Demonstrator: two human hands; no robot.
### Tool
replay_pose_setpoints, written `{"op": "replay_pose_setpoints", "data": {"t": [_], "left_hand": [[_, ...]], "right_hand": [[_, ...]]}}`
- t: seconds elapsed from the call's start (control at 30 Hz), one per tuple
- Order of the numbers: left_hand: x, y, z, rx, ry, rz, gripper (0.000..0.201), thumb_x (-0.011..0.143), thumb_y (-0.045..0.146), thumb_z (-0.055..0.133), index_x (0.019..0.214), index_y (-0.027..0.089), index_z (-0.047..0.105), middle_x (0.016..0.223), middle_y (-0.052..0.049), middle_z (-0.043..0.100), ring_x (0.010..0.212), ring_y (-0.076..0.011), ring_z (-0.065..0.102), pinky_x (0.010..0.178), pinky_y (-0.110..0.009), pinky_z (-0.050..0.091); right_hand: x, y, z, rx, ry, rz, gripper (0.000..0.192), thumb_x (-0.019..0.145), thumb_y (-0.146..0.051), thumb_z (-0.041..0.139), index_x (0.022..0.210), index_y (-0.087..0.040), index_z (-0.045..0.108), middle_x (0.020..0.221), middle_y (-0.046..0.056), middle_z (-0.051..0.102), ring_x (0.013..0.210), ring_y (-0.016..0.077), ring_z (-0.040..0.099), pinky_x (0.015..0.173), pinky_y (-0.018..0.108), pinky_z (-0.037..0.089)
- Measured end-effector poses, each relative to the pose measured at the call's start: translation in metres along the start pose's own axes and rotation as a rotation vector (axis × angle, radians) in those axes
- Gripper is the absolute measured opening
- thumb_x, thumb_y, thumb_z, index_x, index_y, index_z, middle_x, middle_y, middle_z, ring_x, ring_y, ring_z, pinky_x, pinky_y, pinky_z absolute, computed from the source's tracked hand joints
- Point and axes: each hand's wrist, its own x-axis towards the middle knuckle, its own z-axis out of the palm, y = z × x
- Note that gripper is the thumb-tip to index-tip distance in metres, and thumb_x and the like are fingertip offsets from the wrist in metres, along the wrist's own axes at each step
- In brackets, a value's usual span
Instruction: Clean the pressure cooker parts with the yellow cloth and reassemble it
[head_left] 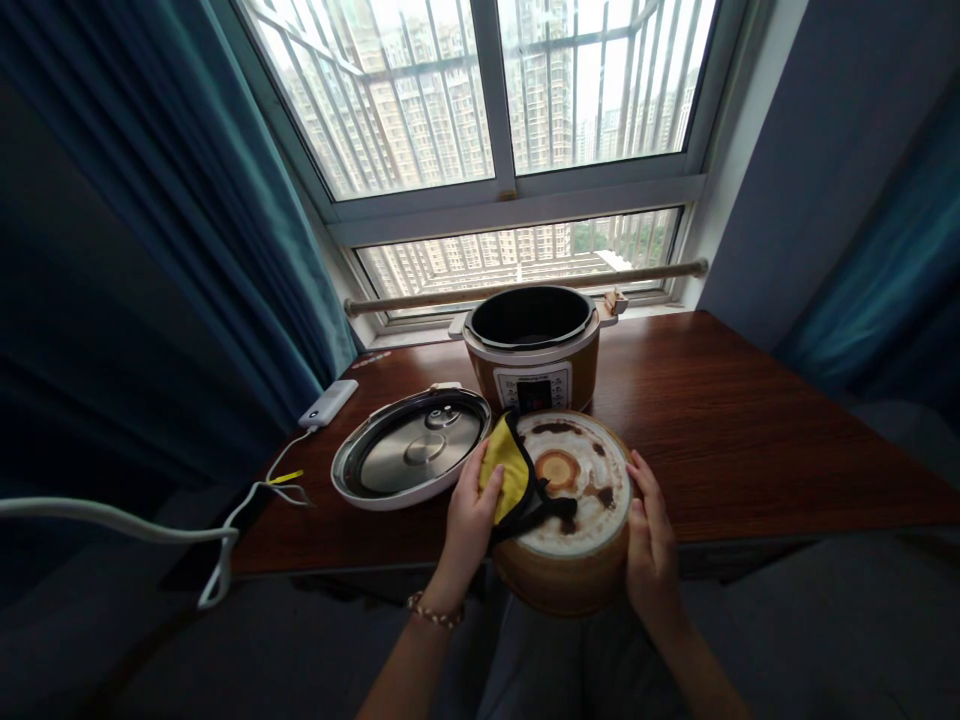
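An inner pot of an electric pressure cooker is tipped over in front of me, its pale, brown-stained base facing up. My left hand, with a beaded bracelet at the wrist, grips a yellow cloth with black edging. That cloth lies against the left side of the pot's base, and its dark underside hangs over part of the stains. My right hand clasps the pot's right side, fingers along the wall. Behind the pot stands the pressure cooker body, uncovered and dark inside.
The cooker's lid lies with its metal inside up on the brown wooden table. At the left are a white power bank, a white cable and a yellow strip. A barred window is behind.
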Motion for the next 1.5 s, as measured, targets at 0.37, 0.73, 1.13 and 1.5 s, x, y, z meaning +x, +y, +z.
{"op": "replay_pose_setpoints", "data": {"t": [0.37,0.73,1.13,1.5], "left_hand": [[-0.08,-0.012,0.024,-0.056,0.226,-0.08,0.06,0.091,0.049,0.025,0.141,0.017,0.021,0.147,-0.012,0.026,0.134,-0.023,0.027,0.108,-0.037,0.027],[-0.148,-0.024,0.076,0.759,0.276,0.536,0.08,0.08,0.015,0.049,0.144,0.012,0.002,0.151,-0.018,-0.008,0.137,-0.0376,0.002,0.101,-0.058,0.028],[-0.059,0.041,0.018,0.78,-0.12,0.763,0.051,0.081,0.04,0.052,0.124,0.013,0.05,0.128,-0.012,0.054,0.124,-0.028,0.041,0.106,-0.046,0.026],[0.037,0.058,0.014,0.789,-0.399,0.466,0.056,0.081,0.044,0.051,0.13,0.018,0.046,0.141,-0.009,0.04,0.13,-0.025,0.033,0.109,-0.042,0.022]], "right_hand": [[0.0,-0.001,0.001,0.014,0.013,0.0,0.039,0.092,-0.029,0.029,0.127,-0.019,0.044,0.141,0.008,0.037,0.13,0.0214,0.033,0.109,0.046,0.024],[0.0,0.004,-0.002,-0.014,-0.029,-0.009,0.041,0.092,-0.03,0.028,0.128,-0.019,0.043,0.142,0.008,0.034,0.13,0.0222,0.032,0.109,0.047,0.024],[0.004,0.009,-0.002,-0.171,-0.034,-0.133,0.04,0.091,-0.025,0.026,0.126,-0.017,0.044,0.14,0.011,0.037,0.128,0.023,0.036,0.105,0.047,0.031],[0.004,0.005,-0.001,-0.15,-0.009,-0.128,0.04,0.091,-0.025,0.028,0.127,-0.019,0.044,0.14,0.01,0.038,0.128,0.0235,0.036,0.104,0.049,0.03]]}}
